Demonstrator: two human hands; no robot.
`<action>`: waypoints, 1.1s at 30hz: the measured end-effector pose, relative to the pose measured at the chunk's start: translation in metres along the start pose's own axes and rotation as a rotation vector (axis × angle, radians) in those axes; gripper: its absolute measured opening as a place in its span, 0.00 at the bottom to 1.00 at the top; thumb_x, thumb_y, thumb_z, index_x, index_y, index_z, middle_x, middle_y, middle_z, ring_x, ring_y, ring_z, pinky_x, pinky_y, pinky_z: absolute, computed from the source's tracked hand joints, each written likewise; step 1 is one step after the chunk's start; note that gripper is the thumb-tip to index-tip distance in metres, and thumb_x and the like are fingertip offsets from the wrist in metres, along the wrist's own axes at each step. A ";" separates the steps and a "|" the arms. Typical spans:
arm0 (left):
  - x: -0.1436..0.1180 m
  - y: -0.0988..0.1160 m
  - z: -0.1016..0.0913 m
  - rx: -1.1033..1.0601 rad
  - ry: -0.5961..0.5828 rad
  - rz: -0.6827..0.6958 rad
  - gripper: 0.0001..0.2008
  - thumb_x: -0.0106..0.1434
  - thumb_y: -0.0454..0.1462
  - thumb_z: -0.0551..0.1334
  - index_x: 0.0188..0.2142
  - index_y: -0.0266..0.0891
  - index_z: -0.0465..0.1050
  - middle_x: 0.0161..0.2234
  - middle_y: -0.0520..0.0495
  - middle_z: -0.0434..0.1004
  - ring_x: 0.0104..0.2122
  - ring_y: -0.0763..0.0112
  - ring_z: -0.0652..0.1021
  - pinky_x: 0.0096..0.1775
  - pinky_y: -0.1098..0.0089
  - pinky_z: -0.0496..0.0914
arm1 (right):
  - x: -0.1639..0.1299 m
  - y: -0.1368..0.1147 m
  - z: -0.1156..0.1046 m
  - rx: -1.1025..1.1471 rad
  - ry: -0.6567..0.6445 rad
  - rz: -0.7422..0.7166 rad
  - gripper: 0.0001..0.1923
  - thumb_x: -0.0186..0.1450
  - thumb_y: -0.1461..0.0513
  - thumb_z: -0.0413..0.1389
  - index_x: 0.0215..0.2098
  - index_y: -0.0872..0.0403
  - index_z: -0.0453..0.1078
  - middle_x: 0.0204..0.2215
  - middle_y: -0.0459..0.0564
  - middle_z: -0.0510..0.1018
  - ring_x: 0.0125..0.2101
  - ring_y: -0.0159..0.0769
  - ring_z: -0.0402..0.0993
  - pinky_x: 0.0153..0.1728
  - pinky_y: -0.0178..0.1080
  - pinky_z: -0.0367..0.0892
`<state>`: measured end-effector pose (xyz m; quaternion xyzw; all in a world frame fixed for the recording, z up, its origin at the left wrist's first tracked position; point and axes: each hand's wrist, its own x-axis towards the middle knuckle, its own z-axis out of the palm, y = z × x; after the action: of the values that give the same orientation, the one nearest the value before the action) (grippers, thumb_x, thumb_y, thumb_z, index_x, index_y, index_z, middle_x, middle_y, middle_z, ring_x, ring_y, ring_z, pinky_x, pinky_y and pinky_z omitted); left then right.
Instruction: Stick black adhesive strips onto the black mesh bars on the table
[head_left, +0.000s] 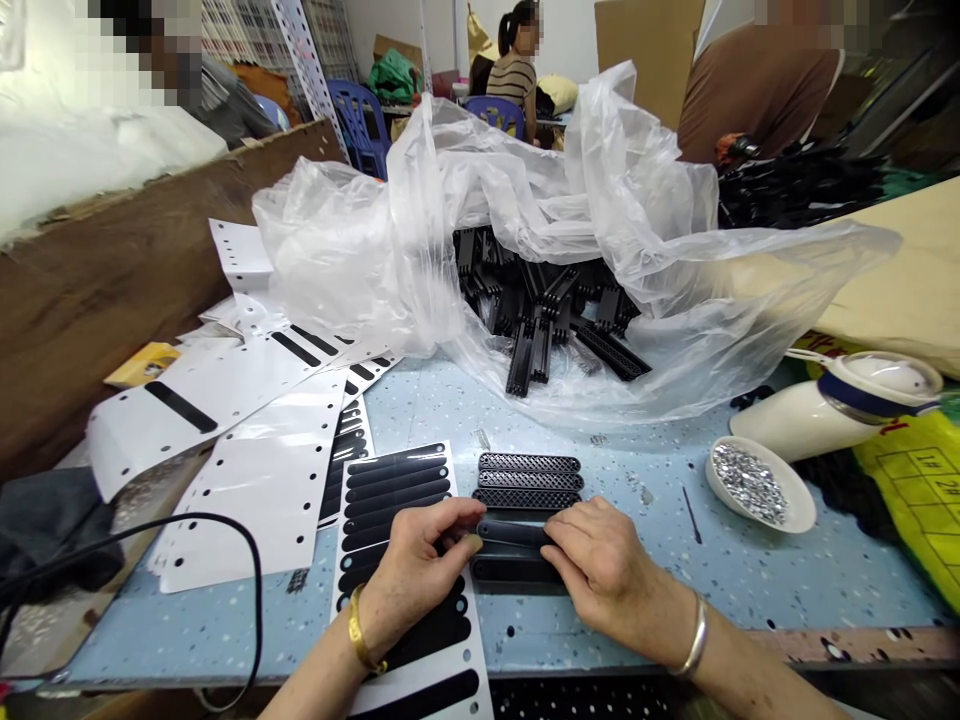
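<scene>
Both hands are at a slim black strip (514, 533) with rounded ends, near the front of the table. The thumb and forefinger of my left hand (426, 550) close around its left end. My right hand (611, 568) grips the right end, its fingertips covering that part. Just below lies another black bar (517, 570), partly hidden by my right hand. Above the strip, several black bars with a lattice pattern (529, 480) lie side by side. Under my left forearm is a white sheet of black stickers (397, 490), some of its middle hidden.
A clear plastic bag (525, 390) spills black parts (540, 300) at the back. White backing sheets (247, 470) pile up at left beside a black cable (259, 600). A bowl of small metal pieces (802, 510) and a white bottle (787, 415) stand at right. Other people sit beyond.
</scene>
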<state>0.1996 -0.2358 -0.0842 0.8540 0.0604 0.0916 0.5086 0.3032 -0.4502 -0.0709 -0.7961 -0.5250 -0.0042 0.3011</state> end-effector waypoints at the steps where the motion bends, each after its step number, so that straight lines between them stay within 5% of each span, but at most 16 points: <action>1: 0.000 0.000 0.000 0.007 0.004 0.008 0.12 0.57 0.31 0.62 0.41 0.39 0.77 0.32 0.50 0.81 0.27 0.74 0.78 0.30 0.74 0.73 | 0.000 0.000 -0.001 0.000 -0.005 0.002 0.08 0.65 0.69 0.50 0.33 0.59 0.71 0.26 0.50 0.72 0.28 0.36 0.63 0.31 0.40 0.51; 24: 0.004 -0.003 -0.003 0.110 0.000 0.082 0.08 0.60 0.33 0.63 0.38 0.41 0.79 0.31 0.51 0.82 0.29 0.71 0.80 0.33 0.73 0.75 | 0.000 0.002 0.000 -0.076 -0.012 -0.002 0.11 0.65 0.67 0.49 0.26 0.57 0.68 0.24 0.50 0.71 0.27 0.36 0.64 0.30 0.41 0.52; 33: 0.005 0.003 -0.005 0.093 -0.036 0.235 0.07 0.62 0.31 0.61 0.36 0.40 0.78 0.34 0.50 0.82 0.33 0.72 0.81 0.37 0.75 0.76 | -0.003 0.006 0.003 0.022 0.011 0.075 0.08 0.64 0.66 0.52 0.29 0.57 0.71 0.25 0.50 0.73 0.28 0.36 0.68 0.30 0.40 0.57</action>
<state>0.2032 -0.2322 -0.0793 0.8795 -0.0453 0.1322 0.4550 0.3060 -0.4530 -0.0775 -0.8118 -0.4931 0.0087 0.3127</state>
